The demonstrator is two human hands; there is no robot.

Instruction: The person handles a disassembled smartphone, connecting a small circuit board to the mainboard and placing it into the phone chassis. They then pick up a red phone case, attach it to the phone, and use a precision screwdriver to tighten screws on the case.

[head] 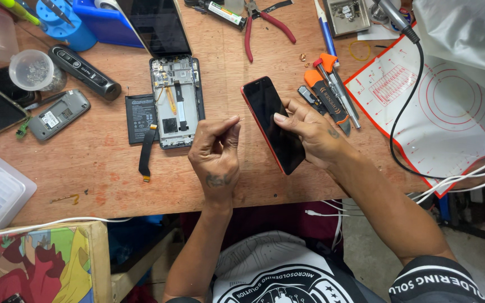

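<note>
Nearest, left hand (215, 152) pinches a thin pin beside the red phone (272, 124), which right hand (311, 132) grips tilted above the wooden bench (102, 168). That phone looks unopened; another opened phone (175, 101) lies stripped nearby.

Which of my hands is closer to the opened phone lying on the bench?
Left. Your left hand hovers just right of the opened phone, near its lower corner. Your right hand is farther right, holding the red-edged phone.

Bare forearms, a dark tattoo on the back of the left hand (215, 163), a small mark on the right hand (314, 134), black short-sleeved shirt with white print
</note>
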